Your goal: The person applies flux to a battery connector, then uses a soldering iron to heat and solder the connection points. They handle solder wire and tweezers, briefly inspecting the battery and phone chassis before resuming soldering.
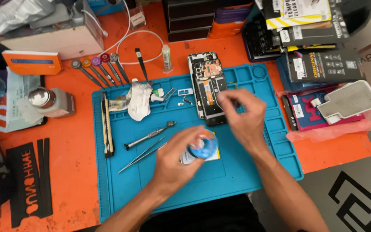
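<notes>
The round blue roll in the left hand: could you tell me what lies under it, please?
Under the blue roll a small yellow-edged card shows on the blue work mat. The left hand covers the card's left part, so the rest cannot be seen.

left hand [177,160] curled in a loose grip, right hand [244,115] raised, fingertips pinched, forearms converging

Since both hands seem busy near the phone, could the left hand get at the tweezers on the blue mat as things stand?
Probably yes, once emptied: the left hand holds a small blue roll, and the tweezers lie uncovered on the blue mat just beside it, with only the screwdriver nearby.
</notes>
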